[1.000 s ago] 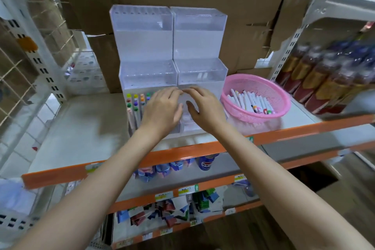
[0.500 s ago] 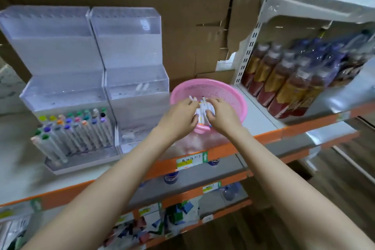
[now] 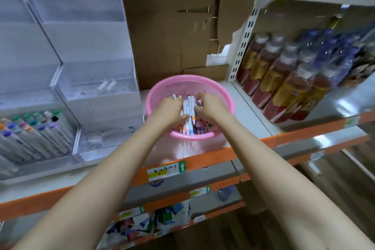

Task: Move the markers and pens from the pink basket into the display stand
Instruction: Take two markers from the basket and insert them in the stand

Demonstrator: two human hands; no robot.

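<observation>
plastic pens (image 3: 190,107) in the basket (image 3: 205,80), likely light, stiff, slick; left hand (image 3: 169,110) and right hand (image 3: 210,106) clasp the bunch mid-barrel.

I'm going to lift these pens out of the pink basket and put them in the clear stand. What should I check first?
1. Grip: ok. The left hand and right hand curl round a bunch of pens in the pink basket.
2. Every pen in the bunch caught: cannot tell; the fingers hide them.
3. Room in the display stand: ok. Its front right compartment looks almost bare, beside the markers.
4. Way to the stand: ok. It stands just left of the basket, with nothing between.
5. Basket steady: cannot tell; it sits close to the shelf's orange edge.
</observation>
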